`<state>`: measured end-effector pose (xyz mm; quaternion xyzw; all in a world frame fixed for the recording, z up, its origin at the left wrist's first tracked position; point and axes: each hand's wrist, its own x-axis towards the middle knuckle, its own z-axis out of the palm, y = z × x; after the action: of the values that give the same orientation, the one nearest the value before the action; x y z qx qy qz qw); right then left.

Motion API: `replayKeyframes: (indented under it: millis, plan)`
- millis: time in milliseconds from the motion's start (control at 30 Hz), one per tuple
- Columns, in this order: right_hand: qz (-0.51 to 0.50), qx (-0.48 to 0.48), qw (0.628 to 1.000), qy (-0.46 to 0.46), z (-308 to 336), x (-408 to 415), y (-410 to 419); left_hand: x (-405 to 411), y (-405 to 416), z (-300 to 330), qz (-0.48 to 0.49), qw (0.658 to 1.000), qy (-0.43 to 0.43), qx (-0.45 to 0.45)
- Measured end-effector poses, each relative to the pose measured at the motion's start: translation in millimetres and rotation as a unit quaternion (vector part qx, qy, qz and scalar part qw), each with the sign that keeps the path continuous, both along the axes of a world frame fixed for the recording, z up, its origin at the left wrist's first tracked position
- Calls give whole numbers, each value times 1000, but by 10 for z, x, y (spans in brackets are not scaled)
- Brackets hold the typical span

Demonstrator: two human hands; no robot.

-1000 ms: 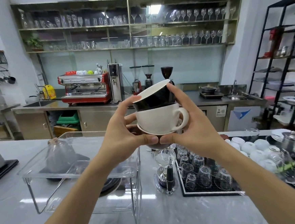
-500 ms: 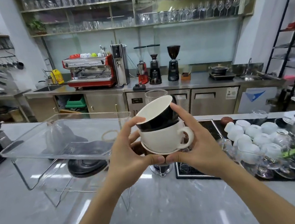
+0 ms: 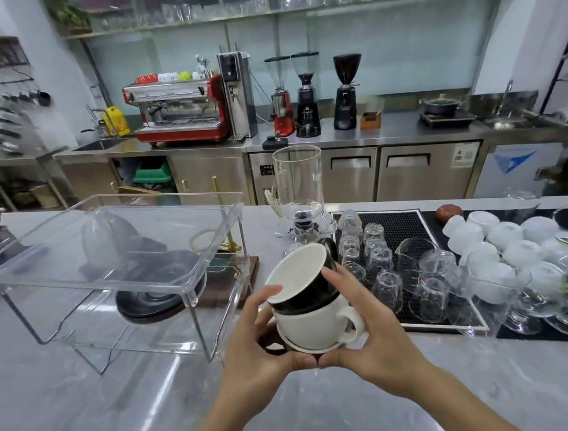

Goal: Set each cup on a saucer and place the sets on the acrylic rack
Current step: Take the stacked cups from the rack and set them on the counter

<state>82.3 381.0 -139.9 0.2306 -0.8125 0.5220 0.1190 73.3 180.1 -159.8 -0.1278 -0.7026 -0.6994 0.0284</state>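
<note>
Seen from a head camera looking down: in the lower centre of the frame two bare hands cradle a small stack of crockery above a pale marble counter (image 3: 88,417). The left hand (image 3: 252,347) and the right hand (image 3: 370,331) meet thumb to thumb beneath a white saucer (image 3: 311,348), each grip closed around the stack. On the saucer sits a white cup (image 3: 313,325), handle pointing right, and nested in it, tilted to the left, a black cup (image 3: 301,282) with a white inside. The left thumb rests on the black cup's rim; right fingers press its side. The clear acrylic rack (image 3: 108,242) stands at centre left, its top tier bare, with dark saucers (image 3: 150,302) visible beneath. To the right, upturned glasses (image 3: 382,268) crowd a black mat. The likely risk is the tilted black cup slipping out of the white one if either hand loosens or the stack tips further; it could fall onto the counter or into the glasses. No brand or label can be read: a tall glass vessel (image 3: 298,180) behind the stack bears faint printing, too blurred to make out
</note>
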Motion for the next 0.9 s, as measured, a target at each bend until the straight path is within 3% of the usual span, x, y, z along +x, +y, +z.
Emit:
replayKeyframes:
  millis: [500, 900]
  plan:
    - [14, 1, 997, -73, -755, -177, -20, -169, -7, -705, 2, 997, -81, -4]
    - [14, -3, 999, -37, -1108, -318, -64, -277, -27, -893, 12, 994, -105, -12]
